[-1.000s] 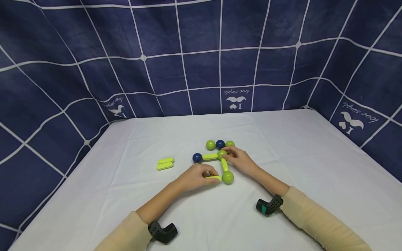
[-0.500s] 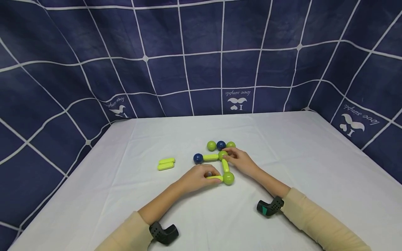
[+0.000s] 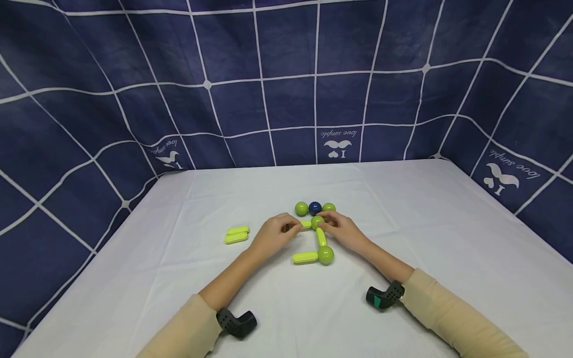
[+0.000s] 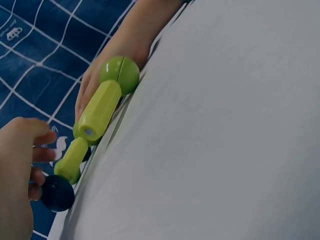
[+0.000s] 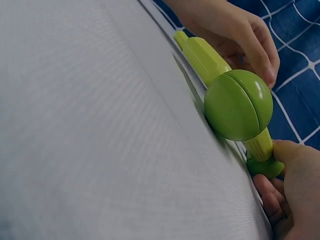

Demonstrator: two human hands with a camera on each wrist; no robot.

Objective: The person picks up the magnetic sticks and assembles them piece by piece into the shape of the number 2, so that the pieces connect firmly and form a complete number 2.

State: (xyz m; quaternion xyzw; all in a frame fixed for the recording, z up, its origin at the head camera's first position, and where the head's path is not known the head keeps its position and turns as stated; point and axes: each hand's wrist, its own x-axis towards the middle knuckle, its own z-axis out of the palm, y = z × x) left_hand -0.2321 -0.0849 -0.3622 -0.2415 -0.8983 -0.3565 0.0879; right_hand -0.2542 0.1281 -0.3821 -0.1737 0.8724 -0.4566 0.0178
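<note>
A joined chain of green balls and yellow-green sticks lies on the white cloth. My right hand [image 3: 348, 232] grips its far corner green ball [image 3: 317, 222], fingers and thumb round it. One stick [image 3: 321, 237] runs from there to the near green ball [image 3: 326, 255], which has another stick [image 3: 305, 257] pointing left, its outer end bare. My left hand [image 3: 272, 238] is at the far left stick [image 3: 306, 225], mostly hiding the ball at its end. The left wrist view shows that blue ball [image 4: 57, 193] beside the left fingers, the thumb apart from it.
Beyond the chain sit a green ball [image 3: 301, 208], a blue ball [image 3: 315, 208] and another green ball [image 3: 329, 208] in a row. Two loose sticks [image 3: 236, 237] lie side by side to the left. A dark blue checked curtain [image 3: 286, 99] hangs behind the table.
My left hand let go of the near stick, which now lies against the near green ball, and moved away from me to the blue ball. My right hand stayed on the corner ball.
</note>
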